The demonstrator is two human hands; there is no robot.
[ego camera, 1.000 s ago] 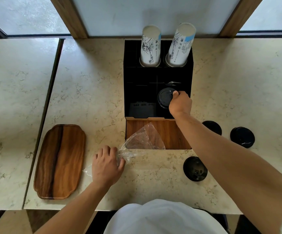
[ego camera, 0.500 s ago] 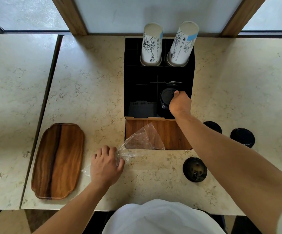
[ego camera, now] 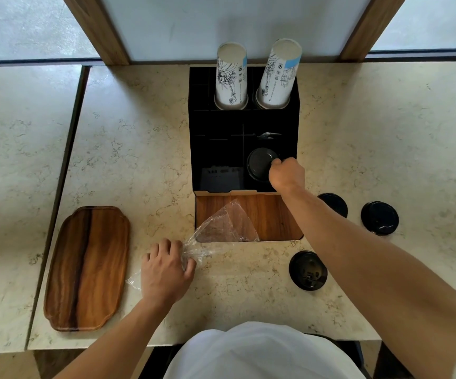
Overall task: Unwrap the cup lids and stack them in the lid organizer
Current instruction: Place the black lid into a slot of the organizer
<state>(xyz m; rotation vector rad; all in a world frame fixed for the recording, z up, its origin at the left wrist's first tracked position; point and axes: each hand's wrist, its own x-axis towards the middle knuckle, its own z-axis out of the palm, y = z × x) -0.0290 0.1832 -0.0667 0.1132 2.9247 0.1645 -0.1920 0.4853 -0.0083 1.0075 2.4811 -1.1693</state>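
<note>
Now, right hand: the right hand [ego camera: 287,173] reaches to the centre right of the frame with its fingers curled on the rim of a black lid [ego camera: 259,164]; it grips from the side, likely so the lid can drop flat into its slot
Lid in hand: it sits over the front right compartment of the black organizer [ego camera: 218,149], just right of centre; I cannot tell whether it already rests on other lids or hangs just above them
Left hand: the left hand [ego camera: 166,266], lower centre left, pinches the neck of the clear plastic wrap [ego camera: 221,225] against the table [ego camera: 139,132]; that probably keeps the emptied wrap from sliding about while the other hand works
Wrap: it fans up and right from the pinch, and its loose end lies over the wooden front of the organizer
Loose lids: three more black lids wait on the table at the right; one [ego camera: 308,270] is lower, near the forearm; one [ego camera: 379,218] is further right; one [ego camera: 336,203] is half hidden behind the arm; all are apart from each other and within easy reach
Other things: two paper cup stacks [ego camera: 232,77] stand in the back slots, top centre; a wooden tray [ego camera: 87,269] lies at lower left
Change: since half a second ago both hands keep their holds; the lid seems barely lower, if at all; the loose lids have not moved
</note>
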